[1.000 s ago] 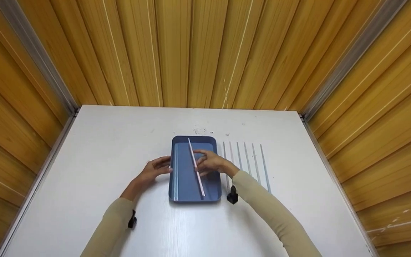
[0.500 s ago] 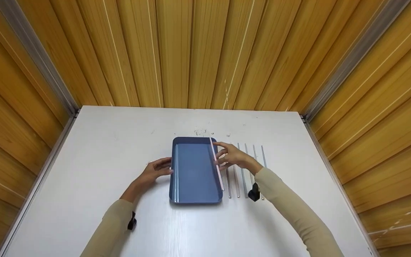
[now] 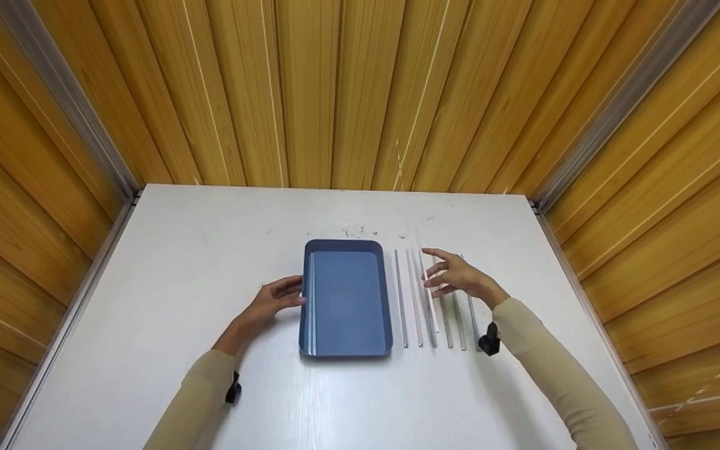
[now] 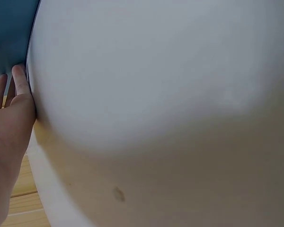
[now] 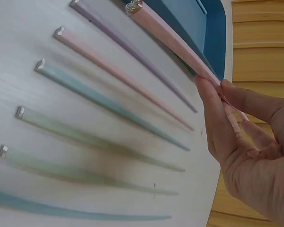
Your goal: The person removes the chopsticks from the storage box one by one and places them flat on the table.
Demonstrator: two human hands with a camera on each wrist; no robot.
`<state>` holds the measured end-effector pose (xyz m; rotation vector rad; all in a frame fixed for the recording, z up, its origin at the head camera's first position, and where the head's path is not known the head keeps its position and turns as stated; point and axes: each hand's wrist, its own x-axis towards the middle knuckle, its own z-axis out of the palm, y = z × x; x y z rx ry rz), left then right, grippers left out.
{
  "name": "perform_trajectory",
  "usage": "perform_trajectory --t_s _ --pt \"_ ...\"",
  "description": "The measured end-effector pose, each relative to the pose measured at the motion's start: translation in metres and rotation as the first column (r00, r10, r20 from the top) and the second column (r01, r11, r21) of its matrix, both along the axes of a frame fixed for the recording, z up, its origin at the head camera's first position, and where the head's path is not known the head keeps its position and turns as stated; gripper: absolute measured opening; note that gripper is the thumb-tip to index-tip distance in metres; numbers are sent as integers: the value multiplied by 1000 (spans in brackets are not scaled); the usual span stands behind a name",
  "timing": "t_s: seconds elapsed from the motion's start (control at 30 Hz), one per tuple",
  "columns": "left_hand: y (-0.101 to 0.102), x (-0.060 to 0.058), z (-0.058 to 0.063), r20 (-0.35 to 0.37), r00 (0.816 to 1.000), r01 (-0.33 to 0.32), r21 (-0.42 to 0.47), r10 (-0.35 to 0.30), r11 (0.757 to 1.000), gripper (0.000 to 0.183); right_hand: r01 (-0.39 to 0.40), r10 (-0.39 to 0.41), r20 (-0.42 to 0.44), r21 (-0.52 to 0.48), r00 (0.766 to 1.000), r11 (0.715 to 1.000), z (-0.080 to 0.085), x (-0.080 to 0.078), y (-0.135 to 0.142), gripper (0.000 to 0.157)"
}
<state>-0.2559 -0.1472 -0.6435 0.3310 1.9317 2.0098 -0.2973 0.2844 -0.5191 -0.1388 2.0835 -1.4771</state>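
**A:** ok so what are the fingers doing?

**B:** The right hand has a slim pale-pink stick with a silvery end pinched between thumb and fingertips. It's held up off the surface, to the right of the shallow blue rectangular tray.

**A:** and the left hand?

**B:** Just touching the tray's left side with loosely extended fingers, not clenched.

**A:** Anything in the tray?

**B:** Yeah, some thin pale-blue sticks lying lengthwise along its left wall. Too close together for me to count.

**A:** What's that row under the right hand?

**B:** Six more sticks, all right of the tray. Going away from it: a pale-purple stick, a second pink stick, a teal-blue stick, two pale-green sticks, then a light-blue stick farthest out.

**A:** Background?

**B:** White surface under the tray, yellow-brown wood-look panels beyond it.
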Motion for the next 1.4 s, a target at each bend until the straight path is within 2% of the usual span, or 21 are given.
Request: perform_trajectory --t_s 0.2,0.37,0.63,0.8,1.03,1.2,1.4 --pt "1 -1 -1 -2 1000 -8 6 8 1000 62 51 -53 18 65 998 997 -7 2 46 79" --pt "1 0 -1 2 1000 2 33 -2 999 65 58 -62 37 99 997 993 -12 5 80 80" --pt "3 -1 -1 -2 1000 -5 31 5 1000 67 70 -74 26 140 997 988 -21 11 118 80" --pt "1 0 -4 5 1000 -17 25 17 1000 64 59 -62 15 167 998 984 -30 16 127 80" --pt "0 1 -4 -9 1000 4 40 -4 999 62 103 -98 -30 259 995 960 -42 20 131 82" --pt "1 1 -3 10 1000 -12 60 12 998 62 106 -96 -52 275 994 956 -49 21 134 82" --pt "1 1 -3 10 1000 -1 54 1 999 63 128 -111 -74 283 991 951 -56 23 135 80"
